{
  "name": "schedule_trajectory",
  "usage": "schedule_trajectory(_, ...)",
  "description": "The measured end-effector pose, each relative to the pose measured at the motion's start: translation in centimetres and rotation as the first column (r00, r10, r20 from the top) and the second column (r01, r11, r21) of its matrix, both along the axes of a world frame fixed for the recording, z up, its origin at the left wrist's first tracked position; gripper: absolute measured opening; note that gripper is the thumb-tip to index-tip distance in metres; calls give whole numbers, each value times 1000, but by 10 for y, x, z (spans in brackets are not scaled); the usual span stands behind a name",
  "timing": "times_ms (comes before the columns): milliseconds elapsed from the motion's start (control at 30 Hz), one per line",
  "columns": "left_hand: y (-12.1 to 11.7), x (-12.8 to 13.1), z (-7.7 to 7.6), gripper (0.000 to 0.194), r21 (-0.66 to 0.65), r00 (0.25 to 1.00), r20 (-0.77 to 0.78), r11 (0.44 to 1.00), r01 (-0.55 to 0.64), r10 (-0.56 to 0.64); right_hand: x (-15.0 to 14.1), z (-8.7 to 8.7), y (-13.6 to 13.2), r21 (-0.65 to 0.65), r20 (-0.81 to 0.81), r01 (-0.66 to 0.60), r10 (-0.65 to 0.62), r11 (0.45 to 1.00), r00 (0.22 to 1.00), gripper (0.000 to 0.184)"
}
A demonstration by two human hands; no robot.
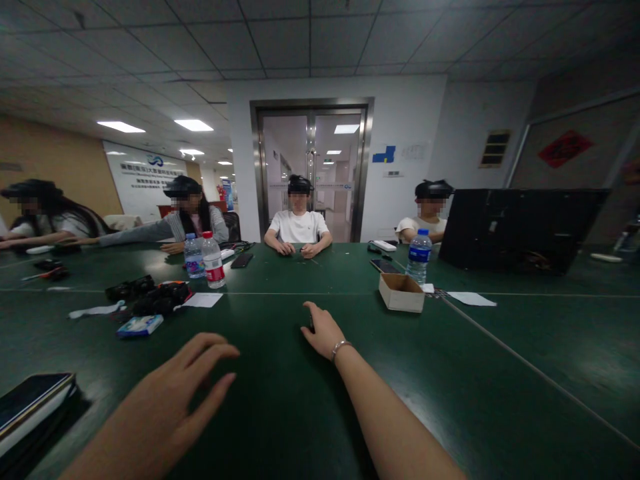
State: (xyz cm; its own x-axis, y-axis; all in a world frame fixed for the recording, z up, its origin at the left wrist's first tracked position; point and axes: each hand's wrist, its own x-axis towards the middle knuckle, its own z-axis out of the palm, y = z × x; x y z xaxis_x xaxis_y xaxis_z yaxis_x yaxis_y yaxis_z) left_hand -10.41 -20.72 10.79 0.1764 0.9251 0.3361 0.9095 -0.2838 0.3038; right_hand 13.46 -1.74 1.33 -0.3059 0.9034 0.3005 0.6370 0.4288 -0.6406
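My left hand (165,393) hovers over the near part of the green table (280,400), its fingers and thumb apart and nothing in it. Stretched farther forward, my right hand (323,330) is low over the table's middle, with a silver bracelet (341,348) at the wrist. Between its thumb and forefinger shows a small dark thing (311,323), too little to name; the other fingers are hidden. To the right of that hand stands an open cardboard box (401,293). A phone (37,400) lies on a pale and dark stack left of my left hand.
Two bottles (213,261) stand left of centre, near dark gear (160,297) and a blue-white packet (140,325). Another bottle (419,257) stands behind the box, and a large black case (520,230) is at right. Several people in headsets sit around, one person (299,230) directly across.
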Motion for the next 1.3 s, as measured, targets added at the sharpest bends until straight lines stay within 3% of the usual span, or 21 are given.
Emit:
schedule_trajectory(67, 44, 34, -5, 33, -54, 989, -48, 989, 135, -137, 5, -3, -2, 8, 34, 6, -6, 1000, 999, 67)
schedule_trajectory(133, 91, 65, -18, 36, -67, 980, -44, 979, 191, -194, 9, -5, -2, 6, 38, 22, -22, 1000, 999, 68)
schedule_trajectory(233, 147, 97, -48, 37, -49, 983, 65, 984, 173, -170, 11, -8, 3, 38, 66, 30, -32, 999, 997, 48)
schedule_trajectory(300, 167, 108, -67, 35, -19, 975, 161, 988, 156, -151, 11, -10, 8, 71, 135, 20, -29, 997, 990, 30)
schedule_trajectory(433, 174, 112, -91, 31, 8, 930, 308, 978, 210, -202, 10, -11, 15, 83, 214, -5, -13, 997, 977, 15)
schedule_trajectory(700, 178, 107, -99, 23, 52, 837, 506, 976, 211, -208, 6, -11, 20, 116, 237, -45, 16, 992, 971, 19)
schedule_trajectory(867, 186, 101, -105, 19, 20, 742, 652, 982, 186, -154, 11, -12, 23, 57, 96, -9, 3, 998, 995, 21)
schedule_trajectory(1067, 197, 92, -113, 23, -20, 635, 765, 982, 189, -107, 18, -16, 30, -51, -219, -59, 46, 997, 975, 21)
schedule_trajectory(1200, 199, 90, -114, 32, -40, 596, 794, 967, 250, -121, 22, -15, 33, -110, -353, -118, 72, 987, 933, 24)
schedule_trajectory(1300, 197, 89, -113, 35, -75, 607, 785, 954, 292, -124, 23, -14, 34, -164, -439, -161, 75, 973, 896, 24)
